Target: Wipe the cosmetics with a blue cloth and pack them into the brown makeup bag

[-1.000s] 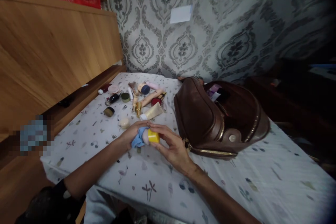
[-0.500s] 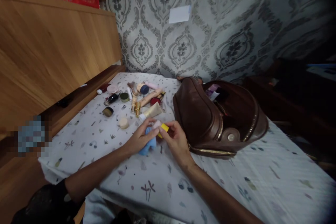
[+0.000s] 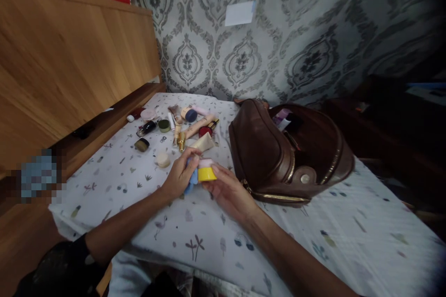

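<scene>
My right hand (image 3: 230, 192) is closed on a small round jar (image 3: 206, 174) with a yellow lower part and a pale pinkish top. Bunched in my left hand (image 3: 181, 174) is a blue cloth (image 3: 191, 181), pressed close to the jar's left side. Just beyond my hands lies a cream-coloured tube (image 3: 205, 142). A round beige item (image 3: 162, 160) rests on the tablecloth to the left of the tube. Part of the cloth is hidden behind my left fingers.
A brown leather bag (image 3: 259, 148) stands unzipped on the right, with a purple item (image 3: 281, 116) inside. Cosmetics, including a gold-capped tube (image 3: 181, 141) and a dark-lidded jar (image 3: 190, 115), lie across the patterned tablecloth (image 3: 146, 204). A wooden cabinet (image 3: 76, 55) borders the left.
The jar has turned in my right hand, so more of its yellow side shows. Both hands have shifted slightly left, and the cloth is more gathered in my left hand.
</scene>
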`<control>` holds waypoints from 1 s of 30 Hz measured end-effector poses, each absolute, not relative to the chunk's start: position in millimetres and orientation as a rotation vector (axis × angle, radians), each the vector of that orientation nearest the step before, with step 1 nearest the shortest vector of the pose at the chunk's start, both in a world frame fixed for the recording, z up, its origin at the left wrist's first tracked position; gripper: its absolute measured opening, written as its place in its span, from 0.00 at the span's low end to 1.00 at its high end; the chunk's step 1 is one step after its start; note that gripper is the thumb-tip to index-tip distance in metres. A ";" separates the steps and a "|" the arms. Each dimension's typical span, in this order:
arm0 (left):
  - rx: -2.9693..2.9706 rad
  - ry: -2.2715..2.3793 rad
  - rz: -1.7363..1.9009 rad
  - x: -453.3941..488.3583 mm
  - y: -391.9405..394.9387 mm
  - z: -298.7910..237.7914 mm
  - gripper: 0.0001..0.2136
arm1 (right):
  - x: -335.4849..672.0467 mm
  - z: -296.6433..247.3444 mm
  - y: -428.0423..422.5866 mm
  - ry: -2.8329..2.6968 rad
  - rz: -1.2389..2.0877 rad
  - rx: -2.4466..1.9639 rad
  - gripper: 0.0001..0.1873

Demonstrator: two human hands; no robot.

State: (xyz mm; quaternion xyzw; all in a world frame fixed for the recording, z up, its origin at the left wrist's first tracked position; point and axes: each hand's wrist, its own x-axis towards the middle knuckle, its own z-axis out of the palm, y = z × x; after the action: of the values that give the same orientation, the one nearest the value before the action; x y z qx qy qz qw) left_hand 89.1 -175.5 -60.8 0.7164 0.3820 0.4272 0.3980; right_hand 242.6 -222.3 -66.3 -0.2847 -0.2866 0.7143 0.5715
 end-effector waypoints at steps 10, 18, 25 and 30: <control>2.370 1.067 1.084 85.4 -174.4 -71.3 0.26 | 242.3 -72.0 -218.0 -0.527 1.603 -0.695 0.21; 2.565 0.843 1.139 82.7 -176.9 -68.1 0.17 | 245.5 -72.0 -221.8 -0.960 1.353 -1.024 0.28; 2.625 0.726 1.057 82.0 -180.6 -66.3 0.16 | 242.7 -70.9 -226.3 -1.168 1.134 -1.190 0.27; 2.543 0.837 0.973 82.9 -182.0 -65.7 0.16 | 241.6 -74.5 -226.0 -1.105 1.110 -1.165 0.24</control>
State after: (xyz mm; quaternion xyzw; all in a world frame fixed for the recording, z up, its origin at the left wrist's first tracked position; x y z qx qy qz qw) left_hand 82.9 -182.0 -65.7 0.8831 0.2908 0.3378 0.1460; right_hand 241.6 -226.0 -74.5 -0.4944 -0.4689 0.4710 0.5602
